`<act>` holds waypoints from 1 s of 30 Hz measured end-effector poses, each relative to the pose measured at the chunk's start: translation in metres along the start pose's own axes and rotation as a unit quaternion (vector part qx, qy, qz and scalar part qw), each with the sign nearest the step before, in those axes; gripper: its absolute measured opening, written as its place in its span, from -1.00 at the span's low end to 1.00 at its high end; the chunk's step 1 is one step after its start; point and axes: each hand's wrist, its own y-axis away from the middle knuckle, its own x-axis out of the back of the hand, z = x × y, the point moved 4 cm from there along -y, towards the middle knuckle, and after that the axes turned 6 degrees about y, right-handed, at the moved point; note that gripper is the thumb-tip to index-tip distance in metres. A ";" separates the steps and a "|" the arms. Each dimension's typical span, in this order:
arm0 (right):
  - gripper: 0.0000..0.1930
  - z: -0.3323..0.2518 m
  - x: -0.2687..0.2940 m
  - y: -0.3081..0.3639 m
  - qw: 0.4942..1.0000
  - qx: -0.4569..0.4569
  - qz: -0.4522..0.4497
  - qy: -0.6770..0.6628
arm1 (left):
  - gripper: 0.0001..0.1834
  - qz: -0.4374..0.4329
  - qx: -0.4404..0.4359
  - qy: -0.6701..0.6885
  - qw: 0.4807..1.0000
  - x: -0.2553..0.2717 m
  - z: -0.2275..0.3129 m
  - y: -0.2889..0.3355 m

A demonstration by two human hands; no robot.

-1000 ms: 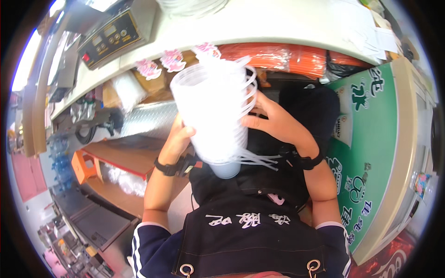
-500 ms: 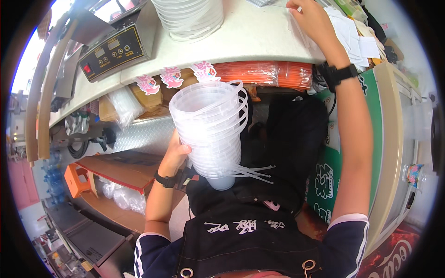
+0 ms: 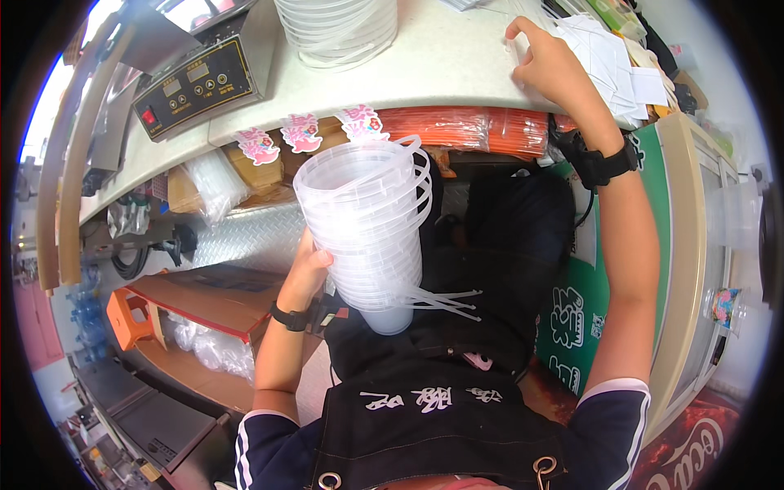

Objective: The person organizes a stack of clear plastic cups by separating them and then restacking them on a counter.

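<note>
My left hand (image 3: 308,265) is wrapped round the left side of a tall stack of clear plastic buckets (image 3: 367,237), nested in one another and held tilted over my lap. Thin handles stick out at the stack's right, curved ones near the top rim and straighter loose ends (image 3: 445,302) lower down. Above the right part of the white worktop (image 3: 441,77) is my right hand (image 3: 549,65), its thumb and forefinger curled toward each other. Something thin and translucent seems to be at its fingertips, too faint to name.
Another bucket stack (image 3: 339,33) stands on the worktop, beside a scale-like machine with a black control panel (image 3: 192,94). White cards and strips (image 3: 596,53) lie at the right. Orange packets (image 3: 465,131) fill the shelf below. A cardboard box (image 3: 204,302) sits at the left.
My right hand has come down and slightly right over the worktop, back toward me. The left hand and its bucket stack have barely shifted.
</note>
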 end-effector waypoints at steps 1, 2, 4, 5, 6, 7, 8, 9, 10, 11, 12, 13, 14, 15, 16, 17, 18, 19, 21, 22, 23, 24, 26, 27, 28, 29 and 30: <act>-0.62 -0.001 0.001 0.002 1.000 0.000 0.000 0.000 | 0.36 -0.004 -0.001 0.000 1.000 -0.001 0.000 0.000; -0.63 -0.002 0.003 0.005 1.000 -0.012 0.001 0.014 | 0.35 -0.007 -0.003 -0.001 1.000 -0.001 0.000 0.000; -0.65 -0.010 0.007 0.014 1.000 -0.020 0.001 0.024 | 0.35 -0.003 -0.010 -0.001 1.000 0.001 0.000 0.002; -0.67 -0.018 0.009 0.021 0.999 -0.017 -0.036 0.019 | 0.34 0.002 -0.017 -0.002 1.000 0.004 0.000 0.005; -0.67 -0.025 0.009 0.030 0.997 -0.014 -0.075 0.014 | 0.34 0.007 -0.018 -0.002 1.000 0.006 -0.001 0.007; -0.73 -0.028 0.008 0.041 0.998 0.014 -0.052 0.015 | 0.31 0.011 -0.024 0.000 1.000 0.007 -0.002 0.007; -0.73 -0.026 0.004 0.048 0.998 0.019 -0.054 0.011 | 0.28 0.015 -0.029 0.001 0.999 0.008 -0.002 0.008; -0.77 -0.023 0.003 0.055 0.998 0.058 -0.010 0.002 | 0.28 0.021 -0.028 -0.001 0.999 0.009 -0.004 0.008; -0.80 -0.021 0.002 0.061 0.995 0.097 0.036 -0.006 | 0.25 0.016 -0.020 0.007 1.000 0.010 -0.005 0.007; -0.77 -0.019 0.001 0.066 0.990 0.121 0.067 -0.007 | 0.21 0.010 -0.012 0.016 1.000 0.011 -0.007 0.006; -0.77 -0.016 -0.001 0.068 0.990 0.126 0.068 -0.013 | 0.21 0.017 -0.015 0.013 1.000 0.013 -0.007 0.006; -0.76 -0.015 0.000 0.071 0.987 0.134 0.090 -0.024 | 0.18 0.013 -0.012 0.013 1.000 0.014 -0.008 0.007; -0.75 -0.015 0.000 0.073 0.983 0.142 0.112 -0.036 | 0.16 0.009 -0.008 0.013 1.000 0.015 -0.008 0.008; -0.76 -0.017 0.006 0.074 0.978 0.154 0.143 -0.015 | 0.14 0.004 -0.006 0.017 1.000 0.013 -0.007 0.006; -0.76 -0.018 0.005 0.072 0.977 0.156 0.144 -0.016 | 0.14 0.006 -0.008 0.016 1.000 0.012 -0.006 0.007; -0.76 -0.019 0.005 0.071 0.972 0.172 0.161 -0.013 | 0.14 -0.002 -0.007 0.018 1.000 0.010 -0.004 0.007; -0.77 -0.019 0.006 0.071 0.966 0.187 0.178 -0.007 | 0.13 -0.012 -0.005 0.021 1.000 0.008 -0.004 0.007; -0.77 -0.016 0.004 0.072 0.966 0.189 0.179 -0.006 | 0.13 -0.013 -0.007 0.021 1.000 0.009 -0.004 0.006; -0.74 -0.010 0.000 0.074 0.966 0.194 0.167 -0.033 | 0.13 -0.012 -0.013 0.019 1.000 0.010 -0.006 0.007; -0.74 -0.008 0.000 0.074 0.966 0.195 0.168 -0.033 | 0.13 -0.012 -0.014 0.019 1.000 0.009 -0.006 0.007; -0.75 -0.007 0.001 0.073 0.966 0.196 0.164 -0.047 | 0.13 -0.009 -0.019 0.018 1.000 0.008 -0.005 0.007; -0.77 -0.008 0.002 0.074 0.966 0.195 0.159 -0.061 | 0.13 -0.006 -0.021 0.017 1.000 0.007 -0.004 0.007; -0.81 -0.009 0.012 0.070 0.957 0.169 0.218 -0.095 | 0.14 -0.011 -0.020 0.017 1.000 0.005 -0.002 0.006; -0.85 -0.008 0.022 0.067 0.942 0.141 0.276 -0.127 | 0.14 -0.016 -0.020 0.017 1.000 0.004 -0.001 0.005; -0.88 -0.004 0.031 0.060 0.939 0.089 0.301 -0.139 | 0.14 -0.012 -0.017 0.017 1.000 0.004 -0.001 0.006; -0.88 0.001 0.037 0.051 0.926 0.069 0.337 -0.152 | 0.14 -0.005 -0.016 0.015 1.000 0.005 -0.002 0.006; -0.86 0.002 0.044 0.043 0.909 0.049 0.370 -0.186 | 0.15 0.002 -0.017 0.012 1.000 0.006 -0.001 0.007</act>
